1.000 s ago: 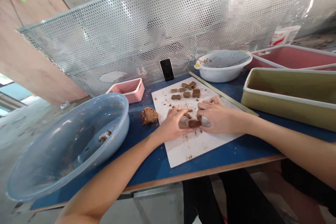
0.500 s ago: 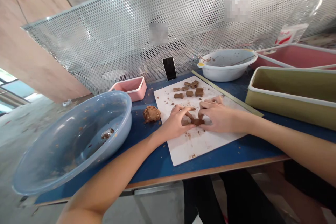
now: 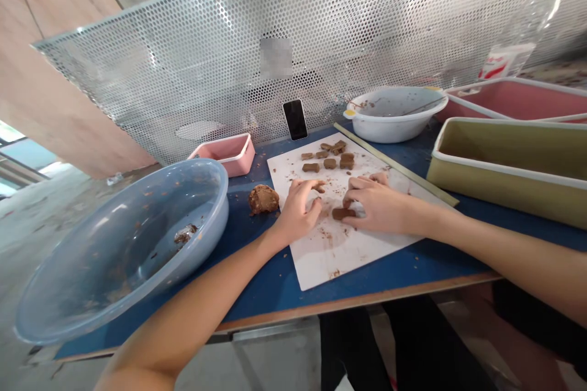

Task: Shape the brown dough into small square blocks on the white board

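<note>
A small brown clay piece (image 3: 343, 214) lies on the white board (image 3: 316, 263). My right hand (image 3: 378, 204) grips its right end between thumb and fingers. Just left of it, my left hand (image 3: 300, 211) is held apart from the piece, thumb and fingers spread with nothing visible between them. Several shaped clay pieces (image 3: 310, 167) rest on the far part of the board, amid crumbs. Left of the board, a rough clay lump (image 3: 263, 200) sits on the blue table (image 3: 257, 281).
A big blue basin (image 3: 137, 293) stands at the left, a small pink box (image 3: 238, 162) behind it. A phone (image 3: 295, 119) leans against the perforated metal screen (image 3: 206, 73). A yellowish strip (image 3: 394, 165), white basin (image 3: 389, 128) and green planter box (image 3: 509, 186) are at the right.
My left hand has let go of the clay piece and drawn away to the left, its fingers opening. My right hand stays at the piece, which now shows more fully.
</note>
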`<state>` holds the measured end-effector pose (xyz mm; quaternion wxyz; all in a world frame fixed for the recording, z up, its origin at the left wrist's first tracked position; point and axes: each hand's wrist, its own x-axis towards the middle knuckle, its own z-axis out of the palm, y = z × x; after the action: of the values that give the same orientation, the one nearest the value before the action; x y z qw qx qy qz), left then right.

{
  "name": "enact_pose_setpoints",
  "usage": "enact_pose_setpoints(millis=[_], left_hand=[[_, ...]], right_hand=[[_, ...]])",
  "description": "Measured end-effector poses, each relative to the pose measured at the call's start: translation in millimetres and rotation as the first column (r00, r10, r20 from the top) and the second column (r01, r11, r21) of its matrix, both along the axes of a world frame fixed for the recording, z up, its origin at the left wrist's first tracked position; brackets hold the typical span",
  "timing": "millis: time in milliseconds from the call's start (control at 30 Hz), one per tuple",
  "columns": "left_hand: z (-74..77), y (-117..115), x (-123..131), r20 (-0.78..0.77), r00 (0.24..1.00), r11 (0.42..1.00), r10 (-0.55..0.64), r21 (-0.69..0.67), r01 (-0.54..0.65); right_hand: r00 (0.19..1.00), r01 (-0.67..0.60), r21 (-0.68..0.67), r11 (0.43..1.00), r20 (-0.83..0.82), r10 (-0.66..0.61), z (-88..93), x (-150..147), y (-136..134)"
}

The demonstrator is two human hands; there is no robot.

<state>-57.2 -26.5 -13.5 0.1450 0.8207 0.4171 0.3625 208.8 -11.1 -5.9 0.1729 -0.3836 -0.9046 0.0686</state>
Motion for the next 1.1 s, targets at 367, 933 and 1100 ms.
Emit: enact_pose_setpoints(millis=[367,933,1100], left_hand=[[0.1,1.1,-0.5,-0.021,1.000,1.000,-0.014,0.008,0.015],[0.6,1.7,-0.3,-0.003,1.000,0.999,0.001,0.038,-0.001],[-0.8,1.7,-0.3,-0.010,1.000,0.999,0.010,0.036,-0.010]], right_hand=[[0.999,0.012,-0.072,0.997,-0.038,-0.015,1.7,-6.7,-4.7],[0.994,0.070,-0.054,0.996,-0.077,-0.074,2.7,-16.3,-12.7],[0.990,0.103,-0.081,0.991,-0.090,-0.110,3.6,-19.9,-14.4]])
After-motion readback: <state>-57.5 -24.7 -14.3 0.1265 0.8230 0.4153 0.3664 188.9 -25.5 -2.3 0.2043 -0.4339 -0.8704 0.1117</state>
